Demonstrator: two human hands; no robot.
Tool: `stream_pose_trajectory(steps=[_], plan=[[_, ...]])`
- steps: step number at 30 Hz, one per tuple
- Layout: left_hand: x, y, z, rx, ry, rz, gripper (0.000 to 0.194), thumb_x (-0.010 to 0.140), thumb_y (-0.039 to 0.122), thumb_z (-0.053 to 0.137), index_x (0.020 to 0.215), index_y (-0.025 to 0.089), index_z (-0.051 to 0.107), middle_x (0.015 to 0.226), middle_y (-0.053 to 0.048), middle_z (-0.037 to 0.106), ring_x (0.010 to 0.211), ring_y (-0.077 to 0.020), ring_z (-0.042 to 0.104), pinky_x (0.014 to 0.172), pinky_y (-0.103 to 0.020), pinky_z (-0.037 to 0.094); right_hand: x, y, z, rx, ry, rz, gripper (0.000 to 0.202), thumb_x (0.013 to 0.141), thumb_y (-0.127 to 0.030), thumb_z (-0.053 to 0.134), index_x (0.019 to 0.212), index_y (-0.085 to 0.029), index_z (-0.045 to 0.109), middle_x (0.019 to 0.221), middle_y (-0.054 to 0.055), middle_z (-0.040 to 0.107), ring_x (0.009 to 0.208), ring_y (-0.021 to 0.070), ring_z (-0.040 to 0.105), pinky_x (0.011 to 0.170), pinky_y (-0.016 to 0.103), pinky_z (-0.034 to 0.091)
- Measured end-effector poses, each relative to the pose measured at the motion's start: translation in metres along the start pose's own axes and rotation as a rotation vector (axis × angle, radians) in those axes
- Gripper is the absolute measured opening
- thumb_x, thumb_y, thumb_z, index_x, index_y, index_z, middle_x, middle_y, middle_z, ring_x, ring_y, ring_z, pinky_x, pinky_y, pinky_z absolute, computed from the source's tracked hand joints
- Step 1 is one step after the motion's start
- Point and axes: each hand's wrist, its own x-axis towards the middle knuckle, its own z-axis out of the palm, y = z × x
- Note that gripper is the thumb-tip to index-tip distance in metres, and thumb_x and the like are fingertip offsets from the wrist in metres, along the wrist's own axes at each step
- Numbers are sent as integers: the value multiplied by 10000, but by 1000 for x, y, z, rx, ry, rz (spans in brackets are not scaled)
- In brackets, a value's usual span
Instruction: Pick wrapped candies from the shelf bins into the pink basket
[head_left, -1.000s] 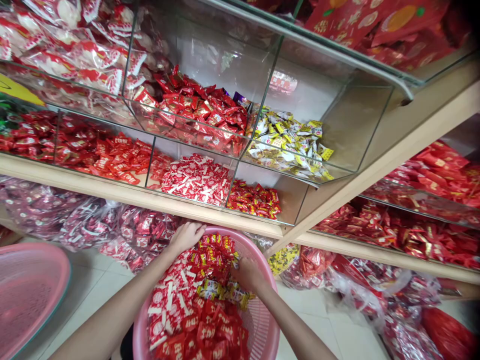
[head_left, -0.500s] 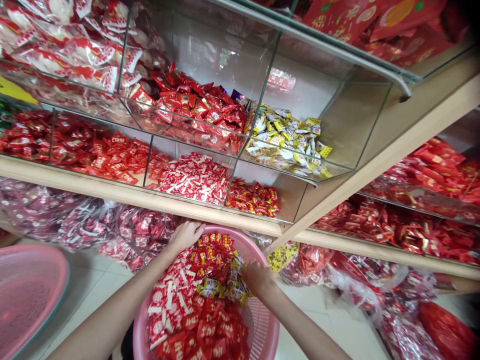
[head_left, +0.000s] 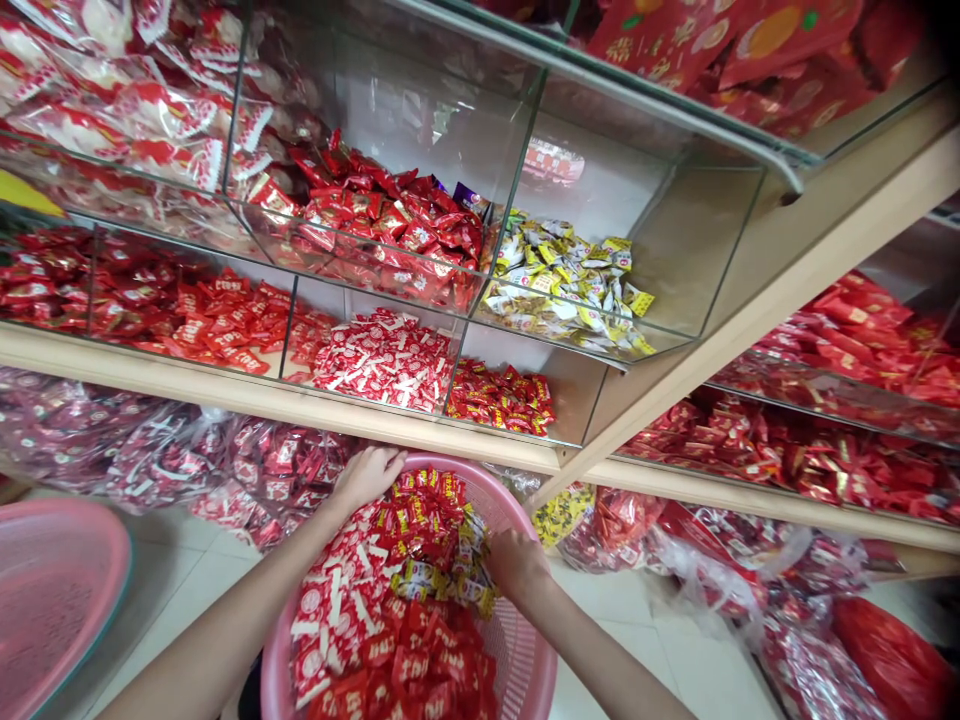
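Note:
A pink plastic basket [head_left: 525,640] holds red-and-white candies [head_left: 330,610], plain red packets [head_left: 420,650], small red-and-yellow candies [head_left: 427,510] and a few yellow-and-white ones [head_left: 472,560]. My left hand [head_left: 371,474] rests at the basket's far left rim, its fingers closed over that edge. Inside the right part of the basket is my right hand [head_left: 517,562], curled beside the yellow-and-white candies; its fingertips are hidden, and what they hold, if anything, does not show.
Wooden shelves [head_left: 300,398] with clear bins of wrapped candy stand just beyond the basket. Plastic bags of candy [head_left: 285,460] lie on the floor beneath them. Another pink basket [head_left: 60,590] is at the left. More bags [head_left: 817,650] lie at the right.
The view has shifted slightly, so the shelves and basket appear a little further left. Both hands keep nearly the same places at the basket.

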Motion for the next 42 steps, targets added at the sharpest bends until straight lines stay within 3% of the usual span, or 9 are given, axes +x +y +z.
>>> stream_pose_trajectory(steps=[7, 11, 14, 17, 19, 25, 31, 38, 42], plan=[[-1, -5, 1, -47, 48, 78, 385, 890, 385, 305, 1031, 234, 629, 1024, -69, 663, 973, -222, 603, 808, -269, 424, -17, -7, -44, 90, 138, -59, 284, 828, -306, 476, 915, -112, 665, 908, 174, 660, 869, 278, 628, 685, 341, 483], [4, -14, 7, -87, 44, 69, 401, 888, 411, 291, 1060, 251, 617, 1050, -52, 656, 1014, -220, 586, 848, -269, 419, -49, 15, -130, 261, 351, -144, 346, 835, -434, 435, 775, -173, 654, 777, 103, 667, 746, 223, 620, 619, 290, 434], [7, -19, 12, -112, 51, 69, 410, 879, 416, 296, 1088, 242, 604, 1084, -54, 642, 1050, -232, 566, 881, -288, 412, -71, 48, -212, 372, 656, -227, 410, 871, -462, 361, 708, -184, 614, 598, 32, 614, 535, 124, 534, 526, 234, 369], [9, -21, 13, -135, 56, 91, 402, 873, 405, 304, 1099, 253, 599, 1132, -43, 618, 1083, -229, 544, 919, -294, 392, -68, 84, -279, 314, 1015, -178, 341, 881, -378, 373, 762, -158, 605, 623, 23, 597, 567, 110, 524, 576, 231, 376], [9, -21, 13, -145, 54, 82, 395, 866, 400, 308, 1103, 267, 595, 1143, -33, 612, 1094, -231, 535, 906, -296, 401, -51, 102, -306, 178, 1037, -114, 232, 855, -289, 429, 837, -149, 613, 703, 37, 614, 669, 131, 566, 633, 238, 393], [9, -20, 11, -163, 44, 68, 396, 870, 407, 296, 1071, 265, 606, 1136, -35, 615, 1101, -237, 528, 913, -310, 395, -14, 108, -317, -167, 748, 178, 304, 806, -33, 387, 1013, -93, 602, 952, 174, 595, 885, 241, 618, 692, 293, 464], [9, -22, 12, -167, 32, 57, 395, 868, 408, 299, 1076, 267, 604, 1115, -39, 627, 1078, -247, 544, 907, -318, 401, -18, 92, -319, -202, 684, 283, 373, 825, 5, 305, 1058, -29, 594, 1090, 259, 517, 948, 263, 610, 741, 326, 494], [10, -23, 13, -185, 43, 76, 394, 871, 424, 295, 1060, 280, 609, 1122, -29, 624, 1094, -244, 536, 936, -321, 382, -21, 93, -324, -166, 655, 257, 339, 832, -25, 347, 1084, -78, 568, 1039, 209, 594, 985, 249, 596, 772, 319, 481], [12, -26, 16, -189, 45, 79, 393, 872, 429, 296, 1062, 276, 604, 1125, -36, 621, 1106, -242, 528, 946, -322, 375, -25, 103, -324, -143, 785, 237, 326, 818, -34, 373, 1116, -77, 498, 1018, 203, 589, 966, 248, 593, 758, 315, 462]])
